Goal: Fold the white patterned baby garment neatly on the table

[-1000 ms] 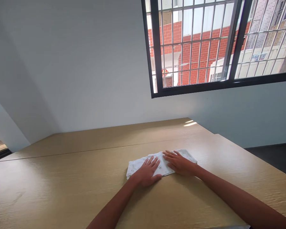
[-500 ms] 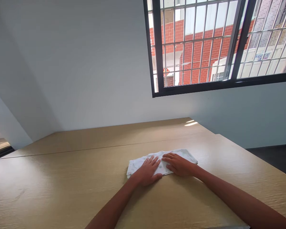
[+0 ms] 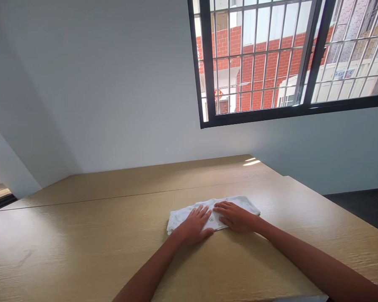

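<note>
Little has moved since the earlier frames: both hands stay pressed on the folded cloth, and only the right hand [image 3: 236,217] has drawn in slightly toward the left, so that more of the cloth's right end now shows beyond its knuckles.

The folded white cloth [image 3: 180,216] (a faint small print dots its surface) lies flat on the wooden worktop [image 3: 82,247], a little right of centre and just past a seam line that runs across the boards. Its long side runs left to right, tilted slightly up toward the right.

The left hand [image 3: 193,226] lies palm down on the cloth's near edge, fingers [image 3: 204,211] spread and stretched forward over the fabric, the heel of the palm on the wood. It is flat and open, gripping nothing. The right hand rests palm down just beside it, fingers pointing left toward the left hand's fingertips, nearly touching them. It too lies open on the cloth rather than closed around it. Both bare forearms reach in from the lower edge.

Behind the worktop stands a plain white wall [image 3: 113,84]. Upper right, a black-framed window [image 3: 302,63] with metal bars looks out on a red brick building [image 3: 253,58].
</note>
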The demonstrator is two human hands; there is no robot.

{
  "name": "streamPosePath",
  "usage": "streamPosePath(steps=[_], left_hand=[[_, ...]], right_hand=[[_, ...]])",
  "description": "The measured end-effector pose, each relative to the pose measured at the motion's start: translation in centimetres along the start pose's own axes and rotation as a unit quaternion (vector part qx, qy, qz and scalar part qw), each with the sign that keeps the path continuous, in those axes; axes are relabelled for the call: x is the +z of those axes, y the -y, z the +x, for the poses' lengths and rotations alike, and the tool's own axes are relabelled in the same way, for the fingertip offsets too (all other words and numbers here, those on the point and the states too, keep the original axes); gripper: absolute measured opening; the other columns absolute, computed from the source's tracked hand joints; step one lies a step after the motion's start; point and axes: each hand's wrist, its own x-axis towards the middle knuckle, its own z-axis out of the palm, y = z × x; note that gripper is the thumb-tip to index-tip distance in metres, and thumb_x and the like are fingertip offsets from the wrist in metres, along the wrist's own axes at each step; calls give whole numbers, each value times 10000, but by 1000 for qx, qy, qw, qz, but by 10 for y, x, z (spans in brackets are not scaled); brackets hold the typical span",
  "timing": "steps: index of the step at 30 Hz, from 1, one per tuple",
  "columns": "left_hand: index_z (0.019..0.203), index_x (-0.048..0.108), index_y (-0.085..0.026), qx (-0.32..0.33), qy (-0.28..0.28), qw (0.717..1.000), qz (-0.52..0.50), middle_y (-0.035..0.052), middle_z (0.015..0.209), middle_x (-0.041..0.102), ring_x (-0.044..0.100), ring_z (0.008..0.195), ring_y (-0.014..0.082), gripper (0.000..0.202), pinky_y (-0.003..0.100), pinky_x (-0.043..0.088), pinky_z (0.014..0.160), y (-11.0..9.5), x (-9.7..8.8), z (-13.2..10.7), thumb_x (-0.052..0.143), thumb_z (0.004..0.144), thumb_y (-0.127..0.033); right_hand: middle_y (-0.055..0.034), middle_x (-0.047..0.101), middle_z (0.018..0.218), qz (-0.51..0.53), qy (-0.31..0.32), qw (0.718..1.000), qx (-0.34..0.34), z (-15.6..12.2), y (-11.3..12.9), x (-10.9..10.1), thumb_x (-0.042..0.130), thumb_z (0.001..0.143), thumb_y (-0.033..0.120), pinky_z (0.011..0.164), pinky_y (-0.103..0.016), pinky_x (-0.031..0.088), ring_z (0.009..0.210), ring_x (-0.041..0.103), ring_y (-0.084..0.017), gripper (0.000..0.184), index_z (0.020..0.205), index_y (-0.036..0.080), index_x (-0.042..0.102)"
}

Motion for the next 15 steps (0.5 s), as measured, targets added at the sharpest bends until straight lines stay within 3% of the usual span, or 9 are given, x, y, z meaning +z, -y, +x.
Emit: streamPosePath(steps=[15], left_hand=[[1417,273,-223,-1,1,1000,0,125,1498,201,190,1365,361,584,624,201,1099,1,0,0,513,935,-450]], right_hand=[[-109,449,1255,2,1,1000,0,-1,-1,2,534,1019,211,1002,-501,363,1142,443,-282,282,1291,155,482]])
